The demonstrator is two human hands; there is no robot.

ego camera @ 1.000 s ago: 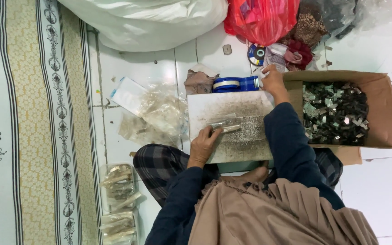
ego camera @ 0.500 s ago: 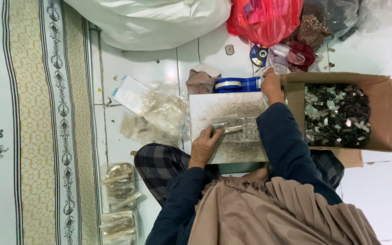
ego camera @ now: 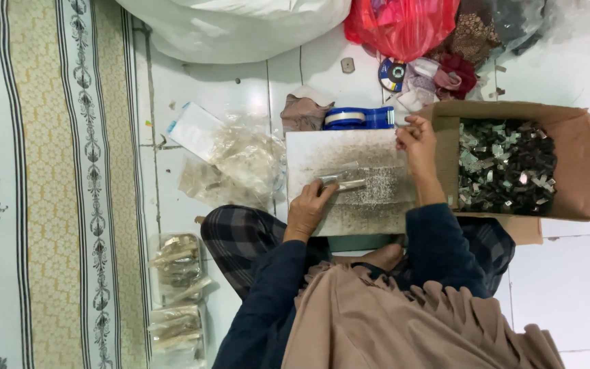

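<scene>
Little has moved: left hand (ego camera: 306, 208) still grips a metal strip (ego camera: 344, 183) on the board (ego camera: 349, 147); right hand (ego camera: 414, 137) stays curled, contents unclear. Beside it, box (ego camera: 575, 137) remains full; bagged packs (ego camera: 175, 263) lie beyond the left hand.
</scene>
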